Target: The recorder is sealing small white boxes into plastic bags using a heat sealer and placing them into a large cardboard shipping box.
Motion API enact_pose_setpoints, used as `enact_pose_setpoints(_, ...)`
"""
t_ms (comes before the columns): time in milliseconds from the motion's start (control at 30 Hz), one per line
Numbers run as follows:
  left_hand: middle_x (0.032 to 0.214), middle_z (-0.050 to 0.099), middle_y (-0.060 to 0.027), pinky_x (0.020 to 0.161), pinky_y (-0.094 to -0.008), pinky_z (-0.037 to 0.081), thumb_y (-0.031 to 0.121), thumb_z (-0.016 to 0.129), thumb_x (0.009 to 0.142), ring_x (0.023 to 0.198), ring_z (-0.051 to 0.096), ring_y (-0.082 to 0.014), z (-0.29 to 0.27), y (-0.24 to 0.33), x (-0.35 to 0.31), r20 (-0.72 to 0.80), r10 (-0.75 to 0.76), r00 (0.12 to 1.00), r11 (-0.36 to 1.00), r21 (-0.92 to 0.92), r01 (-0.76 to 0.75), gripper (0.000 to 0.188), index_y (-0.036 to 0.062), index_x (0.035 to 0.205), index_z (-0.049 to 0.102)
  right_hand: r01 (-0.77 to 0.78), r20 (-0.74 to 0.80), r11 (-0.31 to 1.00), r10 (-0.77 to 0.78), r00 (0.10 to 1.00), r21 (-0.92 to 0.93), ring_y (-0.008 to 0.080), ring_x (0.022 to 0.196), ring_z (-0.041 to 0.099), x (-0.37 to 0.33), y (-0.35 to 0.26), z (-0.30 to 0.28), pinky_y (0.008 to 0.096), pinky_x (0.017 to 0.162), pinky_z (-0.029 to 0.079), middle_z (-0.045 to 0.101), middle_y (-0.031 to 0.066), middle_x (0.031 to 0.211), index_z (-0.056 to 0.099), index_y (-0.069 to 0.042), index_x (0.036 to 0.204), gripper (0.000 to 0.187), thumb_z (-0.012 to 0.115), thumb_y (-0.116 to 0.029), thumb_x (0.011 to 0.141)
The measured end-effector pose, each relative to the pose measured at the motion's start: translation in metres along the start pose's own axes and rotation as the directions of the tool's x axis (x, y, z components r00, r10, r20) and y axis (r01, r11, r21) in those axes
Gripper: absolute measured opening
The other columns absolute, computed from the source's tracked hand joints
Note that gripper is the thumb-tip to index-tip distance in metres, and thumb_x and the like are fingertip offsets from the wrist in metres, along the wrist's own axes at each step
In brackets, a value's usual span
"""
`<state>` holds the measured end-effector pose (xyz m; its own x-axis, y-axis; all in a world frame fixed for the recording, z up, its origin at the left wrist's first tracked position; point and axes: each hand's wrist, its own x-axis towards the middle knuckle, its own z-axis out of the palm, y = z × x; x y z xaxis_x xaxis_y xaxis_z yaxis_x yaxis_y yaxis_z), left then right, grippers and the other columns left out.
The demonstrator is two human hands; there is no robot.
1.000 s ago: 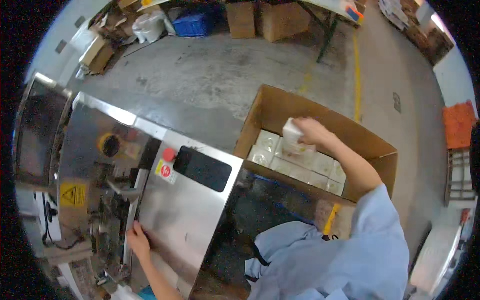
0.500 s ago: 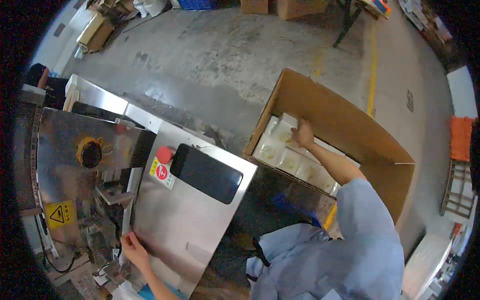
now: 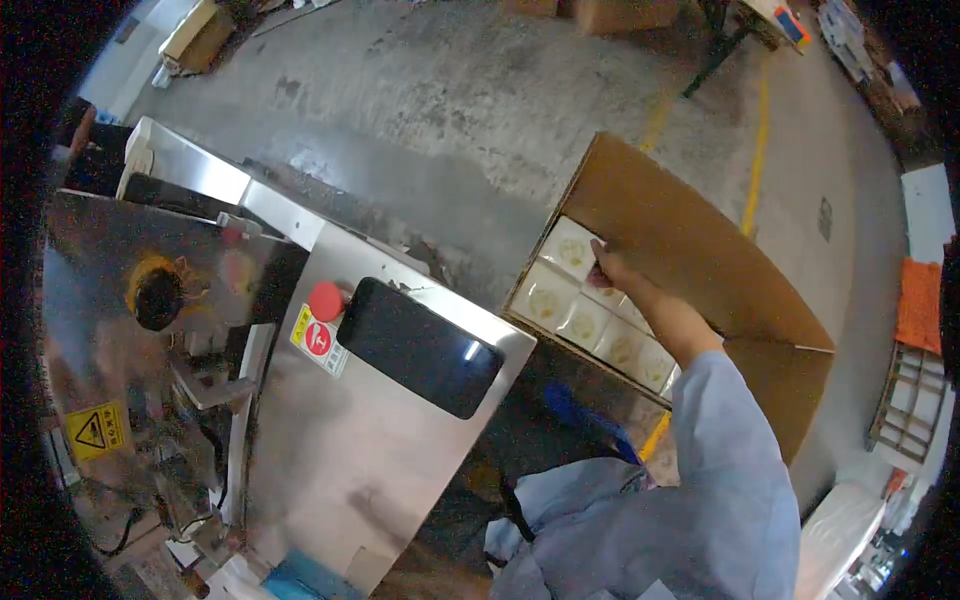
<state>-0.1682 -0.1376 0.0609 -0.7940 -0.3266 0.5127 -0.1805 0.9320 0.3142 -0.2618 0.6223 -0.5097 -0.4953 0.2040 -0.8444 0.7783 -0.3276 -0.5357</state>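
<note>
Reaching into an open cardboard box [image 3: 690, 240], the person's right hand [image 3: 612, 270] touches the right edge of a white square packet [image 3: 570, 247] in the box's far left corner. The fingers bend at that edge, partly hidden, so whether they grasp the packet or have released it cannot be told. More white packets [image 3: 545, 298] lie side by side in rows, each with a pale round pattern on top. A light blue sleeve [image 3: 735, 420] covers the upper arm.

To the left stands a machine with a smooth, brushed-steel top [image 3: 370, 460], dulled by soft reflections. It bears a black glossy screen [image 3: 420, 348] and, just beside it, a round red button [image 3: 326, 300]. Farther left, a yellow warning label [image 3: 95, 430] marks a metal panel.

Beyond stretches a grey concrete floor [image 3: 430, 130], stained and scuffed, with a shiny patch near the machine. A yellow line [image 3: 757, 150] runs along it behind the box. At the far right, something orange [image 3: 920, 305] sits above a gridded rack [image 3: 908, 400].
</note>
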Motion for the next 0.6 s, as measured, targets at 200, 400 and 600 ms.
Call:
enact_pose_setpoints(200,0.106,0.068,-0.0194,0.083,-0.0403,0.054,0.020,0.063,0.098,0.092,0.065,-0.0306,-0.089,-0.072,-0.044,-0.175,0.082,0.981,0.829,0.558,0.031,0.030,-0.0058,0.112,0.064,0.499,-0.243,0.685,-0.686,0.685,-0.531,0.0215,0.059,0.063,0.004,0.015,0.017,0.0360,0.057,0.057,0.065,0.0144,0.071,0.062,0.001,0.102,0.043,0.060,-0.042,0.097)
enact_pose_setpoints(400,0.103,0.066,-0.0134,0.083,-0.0365,0.051,0.027,0.063,0.098,0.093,0.063,-0.0262,-0.037,-0.108,-0.026,0.200,-0.382,0.902,0.906,-0.111,0.408,0.036,-0.0029,0.117,0.061,0.446,0.243,0.410,-0.457,0.855,-0.795,0.0381,0.074,0.065,-0.070,-0.018,0.057,0.0503,0.079,0.052,0.069,0.0210,0.085,0.069,-0.002,0.096,0.048,0.063,-0.049,0.089)
enact_pose_setpoints(600,0.094,0.059,-0.0018,0.074,-0.0270,0.045,0.035,0.069,0.093,0.082,0.052,-0.0108,-0.040,-0.284,-0.035,0.288,-0.501,0.816,0.800,-0.206,0.564,0.042,0.0023,0.117,0.059,0.669,0.276,0.387,-0.695,0.664,-0.634,0.0155,0.075,0.061,-0.179,-0.076,0.044,0.0365,0.067,0.050,0.068,0.0108,0.085,0.064,0.008,0.102,0.037,0.062,-0.028,0.094)
